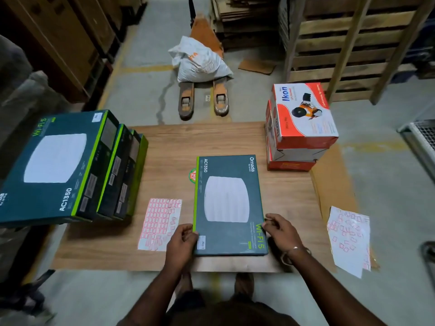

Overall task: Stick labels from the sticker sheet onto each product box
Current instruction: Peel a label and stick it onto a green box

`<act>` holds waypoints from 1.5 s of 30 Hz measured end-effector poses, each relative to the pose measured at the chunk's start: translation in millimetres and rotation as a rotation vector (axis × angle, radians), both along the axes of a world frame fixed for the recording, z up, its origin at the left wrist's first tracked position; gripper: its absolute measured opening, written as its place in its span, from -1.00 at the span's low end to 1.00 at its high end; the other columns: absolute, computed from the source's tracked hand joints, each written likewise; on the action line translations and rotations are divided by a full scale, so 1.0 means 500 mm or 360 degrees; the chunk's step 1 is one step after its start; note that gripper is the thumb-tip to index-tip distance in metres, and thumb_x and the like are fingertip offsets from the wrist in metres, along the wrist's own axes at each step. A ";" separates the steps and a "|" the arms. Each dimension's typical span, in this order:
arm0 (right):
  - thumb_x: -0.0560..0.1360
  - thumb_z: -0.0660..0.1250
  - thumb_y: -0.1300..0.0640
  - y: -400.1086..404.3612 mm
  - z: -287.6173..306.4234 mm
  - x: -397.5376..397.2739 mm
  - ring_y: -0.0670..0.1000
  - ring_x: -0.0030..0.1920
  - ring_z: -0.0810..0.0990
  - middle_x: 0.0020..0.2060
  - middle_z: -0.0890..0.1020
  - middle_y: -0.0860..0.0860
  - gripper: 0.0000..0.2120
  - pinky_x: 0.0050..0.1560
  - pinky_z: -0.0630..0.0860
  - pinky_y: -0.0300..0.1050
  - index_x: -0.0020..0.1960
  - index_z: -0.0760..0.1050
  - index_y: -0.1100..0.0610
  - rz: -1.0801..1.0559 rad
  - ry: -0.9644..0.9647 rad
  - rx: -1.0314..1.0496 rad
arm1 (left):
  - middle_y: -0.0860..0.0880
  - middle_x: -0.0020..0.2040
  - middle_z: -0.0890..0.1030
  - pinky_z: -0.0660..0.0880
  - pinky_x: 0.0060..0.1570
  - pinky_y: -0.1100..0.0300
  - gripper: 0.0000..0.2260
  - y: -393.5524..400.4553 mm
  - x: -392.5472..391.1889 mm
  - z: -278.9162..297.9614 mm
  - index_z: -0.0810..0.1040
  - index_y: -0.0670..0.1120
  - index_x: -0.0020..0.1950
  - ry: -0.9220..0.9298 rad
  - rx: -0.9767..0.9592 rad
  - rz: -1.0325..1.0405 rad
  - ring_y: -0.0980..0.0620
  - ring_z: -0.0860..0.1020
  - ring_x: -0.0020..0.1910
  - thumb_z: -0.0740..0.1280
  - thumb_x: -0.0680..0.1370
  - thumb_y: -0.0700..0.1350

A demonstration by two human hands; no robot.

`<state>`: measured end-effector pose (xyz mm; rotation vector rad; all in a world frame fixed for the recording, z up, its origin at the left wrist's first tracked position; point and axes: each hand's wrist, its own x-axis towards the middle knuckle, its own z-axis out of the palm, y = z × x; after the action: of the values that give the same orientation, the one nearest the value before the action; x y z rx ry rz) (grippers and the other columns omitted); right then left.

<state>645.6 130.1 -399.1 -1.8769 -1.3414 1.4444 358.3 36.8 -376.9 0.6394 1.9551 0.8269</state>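
A dark teal product box [227, 203] with a white disc printed on it lies flat on the wooden table [164, 156]. A small white label [202, 242] sits on its near left corner. My left hand [181, 241] grips the box's near left edge beside that label. My right hand [280, 229] grips the box's near right edge. The sticker sheet [160, 222] with red-bordered labels lies flat just left of the box, partly under my left hand.
Several matching teal boxes [68, 165] are stacked at the table's left, the top one bearing a label. Red and white Ikon boxes [301, 128] stand at the far right corner. A used sticker sheet [348, 238] overhangs the right edge. A pallet jack [202, 100] carries a white sack beyond.
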 end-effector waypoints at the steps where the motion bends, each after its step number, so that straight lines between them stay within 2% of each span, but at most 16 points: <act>1: 0.54 0.47 0.24 0.012 0.004 -0.006 -0.06 -0.13 0.62 -0.08 0.69 0.05 -0.76 -0.15 0.43 -0.49 0.19 0.58 0.09 0.0001 -0.0023 -0.0002 | 0.08 0.06 0.69 0.50 0.05 0.18 -0.78 0.017 -0.004 0.004 0.62 -0.07 0.23 -0.0013 0.0003 -0.0023 0.11 0.64 0.07 0.44 0.58 -0.15; 5: 0.54 0.48 0.17 0.072 0.017 -0.042 0.03 0.05 0.62 0.05 0.66 0.02 -0.63 0.09 0.49 -0.16 0.33 0.55 0.07 0.0023 -0.0086 -0.0004 | 0.01 0.25 0.62 0.46 0.26 0.11 -0.47 0.117 -0.037 0.006 0.53 -0.02 0.40 -0.0023 -0.0032 -0.0212 0.00 0.59 0.22 0.45 0.45 0.07; 8: 0.53 0.47 0.12 0.137 0.025 -0.082 0.04 0.10 0.63 0.13 0.68 -0.01 -0.62 0.13 0.48 -0.11 0.33 0.53 0.05 0.0013 -0.0086 0.0014 | 0.04 0.33 0.61 0.48 0.40 -0.04 -0.29 0.216 -0.080 -0.047 0.52 0.03 0.43 -0.0101 -0.0026 -0.0242 0.02 0.59 0.28 0.44 0.30 0.22; 11: 0.50 0.48 0.04 0.199 0.021 -0.112 0.08 0.15 0.66 0.20 0.68 -0.01 -0.56 0.28 0.55 0.05 0.36 0.52 0.03 -0.0079 -0.0066 -0.0053 | 0.04 0.20 0.71 0.58 0.27 -0.04 -0.48 0.295 -0.084 -0.038 0.61 0.05 0.30 -0.0207 -0.0026 -0.0293 0.00 0.69 0.15 0.43 0.36 0.13; 13: 0.41 0.50 -0.06 0.231 0.007 -0.127 0.08 0.09 0.69 0.11 0.71 -0.03 -0.57 0.26 0.58 0.12 0.24 0.58 0.02 -0.0107 -0.0049 -0.0105 | -0.04 0.13 0.74 0.63 0.09 0.06 -0.67 0.325 -0.068 0.002 0.64 -0.02 0.26 -0.0324 -0.0016 -0.0269 -0.07 0.71 0.08 0.42 0.49 -0.03; 14: 0.35 0.49 -0.12 0.244 -0.005 -0.132 0.08 0.06 0.70 0.08 0.73 -0.02 -0.54 0.24 0.59 0.13 0.20 0.59 0.03 -0.0124 -0.0034 -0.0120 | -0.07 0.11 0.74 0.63 0.05 0.07 -0.68 0.335 -0.064 0.003 0.65 -0.03 0.24 -0.0374 -0.0017 -0.0250 -0.11 0.72 0.07 0.42 0.50 -0.05; 18: 0.25 0.45 -0.22 0.256 0.015 -0.162 0.09 0.05 0.69 0.07 0.72 -0.01 -0.42 0.21 0.60 0.12 0.17 0.59 0.04 -0.0184 -0.0031 -0.0107 | -0.03 0.10 0.75 0.63 0.21 -0.12 -0.51 0.341 -0.062 -0.022 0.61 0.04 0.21 -0.0435 -0.0026 -0.0141 -0.06 0.73 0.04 0.51 0.30 0.10; 21: 0.33 0.48 -0.16 0.252 0.078 -0.185 0.09 0.07 0.67 0.08 0.69 -0.02 -0.49 0.21 0.58 0.11 0.21 0.53 0.01 -0.0168 -0.0095 0.0073 | -0.01 0.15 0.66 0.63 0.17 -0.13 -0.48 0.339 -0.055 0.018 0.51 0.05 0.15 -0.0136 0.0124 -0.0025 -0.04 0.68 0.07 0.54 0.26 0.17; 23: 0.42 0.51 -0.07 0.255 0.121 -0.197 0.09 0.12 0.64 0.16 0.66 -0.01 -0.50 0.19 0.57 0.05 0.29 0.46 0.00 -0.0178 -0.0162 0.0317 | -0.04 0.27 0.53 0.57 0.22 -0.08 -0.39 0.341 -0.041 0.070 0.44 -0.03 0.31 0.0227 0.0294 -0.0017 -0.08 0.59 0.18 0.56 0.36 0.11; 25: 0.46 0.49 0.01 0.260 0.162 -0.212 0.08 0.30 0.55 0.35 0.54 0.02 -0.37 0.27 0.51 -0.01 0.46 0.35 0.01 -0.0166 -0.0229 0.0646 | -0.07 0.37 0.42 0.48 0.30 -0.05 -0.27 0.344 -0.028 0.117 0.31 -0.04 0.53 0.0506 0.0471 -0.0033 -0.11 0.47 0.32 0.55 0.45 0.02; 28: 0.49 0.44 0.09 0.263 0.213 -0.231 0.08 0.59 0.24 0.61 0.21 0.03 -0.12 0.54 0.33 0.10 0.66 0.02 -0.06 -0.0133 -0.0276 0.1040 | -0.08 0.34 0.36 0.43 0.29 -0.04 -0.08 0.342 -0.004 0.190 0.03 0.12 0.69 0.0668 0.0645 -0.0010 -0.14 0.39 0.36 0.53 0.49 -0.03; 30: 0.52 0.44 0.13 0.254 0.243 -0.235 0.07 0.64 0.08 0.64 0.09 0.02 -0.04 0.58 0.27 0.14 0.69 -0.11 -0.07 -0.0143 -0.0332 0.1154 | -0.04 0.25 0.34 0.41 0.23 0.03 0.00 0.336 0.006 0.221 -0.07 0.19 0.70 0.0726 0.0760 0.0029 -0.16 0.41 0.31 0.54 0.48 -0.07; 32: 0.52 0.46 0.17 0.234 0.264 -0.232 0.07 0.65 0.07 0.65 0.06 0.00 0.01 0.56 0.30 0.12 0.69 -0.18 -0.08 -0.0163 -0.0309 0.1224 | -0.03 0.24 0.34 0.36 0.20 0.08 0.04 0.325 0.015 0.238 -0.10 0.21 0.70 0.0750 0.0873 0.0067 -0.16 0.43 0.30 0.55 0.47 -0.11; 37: 0.48 0.48 0.23 0.173 0.260 -0.207 0.10 0.63 0.17 0.64 0.11 0.07 0.06 0.52 0.35 0.22 0.68 -0.17 -0.10 -0.0172 -0.0150 0.1326 | -0.07 0.43 0.34 0.43 0.33 -0.04 0.02 0.285 0.036 0.239 0.01 0.10 0.69 0.0719 0.0984 0.0134 -0.10 0.37 0.43 0.59 0.43 -0.19; 41: 0.51 0.48 0.16 0.133 0.262 -0.183 0.02 0.63 0.17 0.64 0.13 0.02 0.01 0.55 0.33 0.16 0.66 -0.15 -0.20 -0.0092 -0.0054 0.1309 | 0.04 0.39 0.32 0.39 0.39 0.05 -0.02 0.254 0.030 0.227 0.08 0.02 0.67 0.0666 0.1082 0.0110 -0.06 0.39 0.43 0.60 0.41 -0.18; 45: 0.55 0.48 0.01 0.152 0.302 -0.139 -0.08 0.60 0.21 0.61 0.20 -0.07 -0.15 0.54 0.34 0.16 0.66 0.04 -0.11 0.0073 0.0050 0.1286 | 0.06 0.48 0.34 0.33 0.44 0.12 -0.17 0.240 0.027 0.250 0.14 0.08 0.65 0.0632 0.1197 0.0109 -0.01 0.35 0.50 0.55 0.51 -0.10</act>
<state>576.2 206.1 -247.9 -1.2825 -1.6277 0.7469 371.7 156.9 -251.8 1.2528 1.9873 1.6011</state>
